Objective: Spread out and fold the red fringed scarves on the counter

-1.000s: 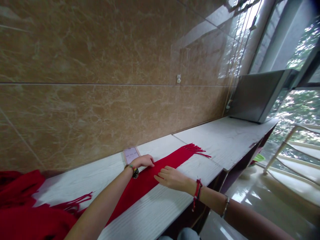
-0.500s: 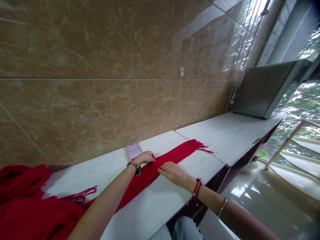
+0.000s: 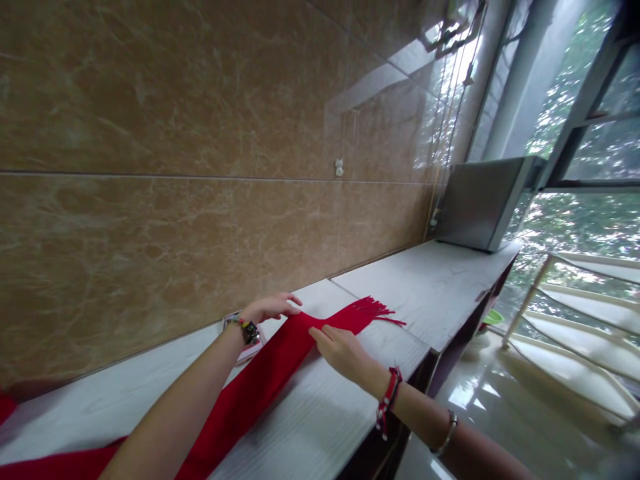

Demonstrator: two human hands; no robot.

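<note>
A long red scarf (image 3: 260, 383) with a fringed end (image 3: 373, 310) lies stretched along a white counter (image 3: 320, 420). My left hand (image 3: 270, 308) rests at the scarf's far edge, fingers extended and flat. On the near edge lies my right hand (image 3: 340, 348), its fingers also flat on the cloth. Both hands press the scarf about a hand's width short of the fringe. A phone (image 3: 250, 347) sits under my left wrist, mostly hidden.
A brown marble wall (image 3: 200, 167) runs along the counter's back. A grey box-shaped appliance (image 3: 480, 203) stands at the counter's far end by the window. To the right, the counter edge drops to a glossy floor (image 3: 500, 413) with a pale wooden rack (image 3: 575, 320).
Both hands have slid along the scarf toward the fringed end. The camera has turned right, so the heap of red cloth at the left is out of sight.
</note>
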